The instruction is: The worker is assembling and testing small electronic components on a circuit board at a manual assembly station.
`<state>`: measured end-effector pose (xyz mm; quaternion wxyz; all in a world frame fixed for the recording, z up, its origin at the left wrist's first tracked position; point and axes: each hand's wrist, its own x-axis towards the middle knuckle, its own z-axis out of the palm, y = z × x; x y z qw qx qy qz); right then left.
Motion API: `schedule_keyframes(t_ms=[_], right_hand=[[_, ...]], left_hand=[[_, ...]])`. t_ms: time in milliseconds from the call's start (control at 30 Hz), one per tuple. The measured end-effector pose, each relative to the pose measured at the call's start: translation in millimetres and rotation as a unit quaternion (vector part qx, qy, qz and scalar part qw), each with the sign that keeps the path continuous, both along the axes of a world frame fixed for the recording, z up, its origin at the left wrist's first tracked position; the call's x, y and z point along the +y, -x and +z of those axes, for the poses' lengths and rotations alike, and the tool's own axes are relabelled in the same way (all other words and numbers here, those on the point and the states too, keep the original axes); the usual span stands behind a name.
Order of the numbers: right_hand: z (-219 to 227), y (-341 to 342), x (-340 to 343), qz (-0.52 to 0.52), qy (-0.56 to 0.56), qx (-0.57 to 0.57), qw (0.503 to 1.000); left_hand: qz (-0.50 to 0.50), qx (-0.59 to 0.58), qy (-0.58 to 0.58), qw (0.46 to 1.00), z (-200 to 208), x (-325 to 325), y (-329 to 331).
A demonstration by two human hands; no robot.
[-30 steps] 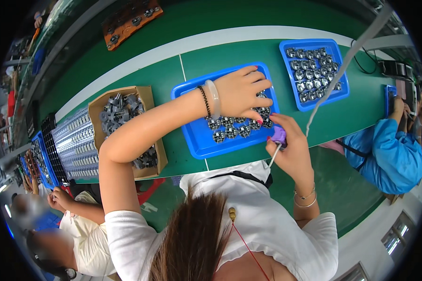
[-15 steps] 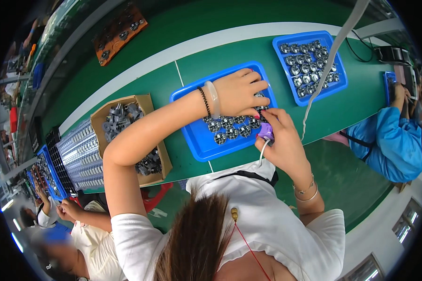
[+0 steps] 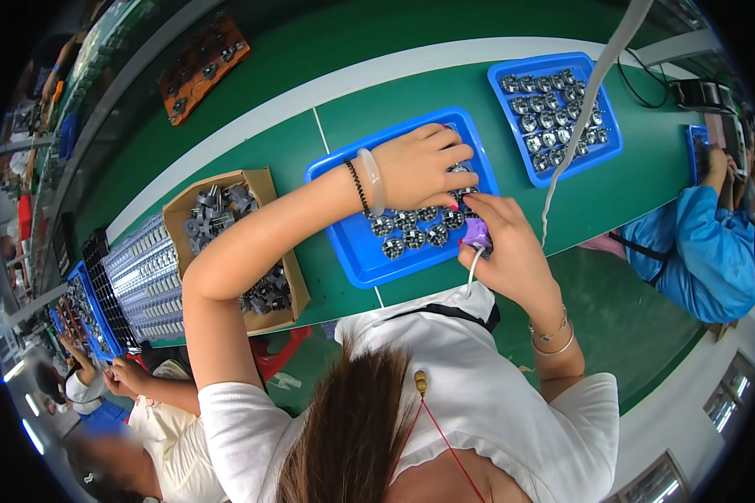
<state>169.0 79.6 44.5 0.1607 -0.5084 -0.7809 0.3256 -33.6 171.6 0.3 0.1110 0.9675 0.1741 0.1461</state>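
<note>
My left hand (image 3: 426, 168) is palm down over a blue tray (image 3: 356, 256), its fingers spread across the round metal parts (image 3: 413, 239) that stand there in rows. The hand covers some of the parts, and whether it touches them is hidden. At the tray's right side my right hand (image 3: 516, 251) is closed around a small purple piece (image 3: 476, 233) with a white cord (image 3: 472, 272) running down from it. My right fingertips are close to the left thumb, beside the rightmost parts.
To the right lies a second blue tray (image 3: 544, 178) with rows of similar parts. A white cable (image 3: 580, 130) hangs in front of it. On the left stand a cardboard box (image 3: 300, 289) of grey pieces and stacked clear plastic trays (image 3: 147, 272). Co-workers sit on both sides.
My left hand has shifted slightly left over the parts. My right hand stays near the same spot with the purple piece in its grip.
</note>
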Motion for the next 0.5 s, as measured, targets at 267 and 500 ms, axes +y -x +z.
schedule_keyframes(t_ms=[267, 500], right_hand=[[1.6, -1.5, 8.0, 0.029, 0.026, -0.013, 0.999], [8.9, -3.8, 5.2, -0.006, 0.029, 0.012, 0.999]], left_hand=[[0.009, 0.009, 0.005, 1.000, -1.1, -0.9, -0.2], [-0.009, 0.018, 0.003, 1.000, -2.3, 4.8, -3.8]])
